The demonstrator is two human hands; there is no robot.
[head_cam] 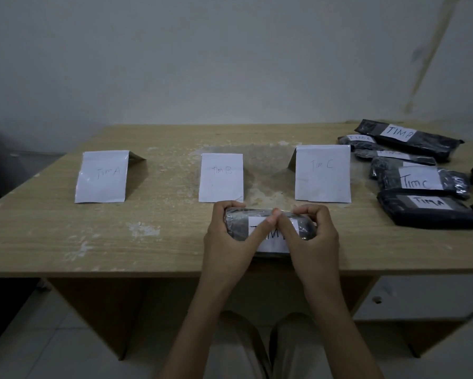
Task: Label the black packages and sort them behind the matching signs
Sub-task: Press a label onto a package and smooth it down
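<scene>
Black package [238, 225], glossy wrap, white label [272, 244].

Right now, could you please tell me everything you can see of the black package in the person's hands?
The black package is a small oblong bundle in glossy, crinkled plastic. A white paper label on top reads TIM; thumbs hide the rest. It lies crosswise at the near edge of the table, in front of the TIM B sign. The left hand grips its left end, the right hand its right end, thumbs pressing the label.
</scene>
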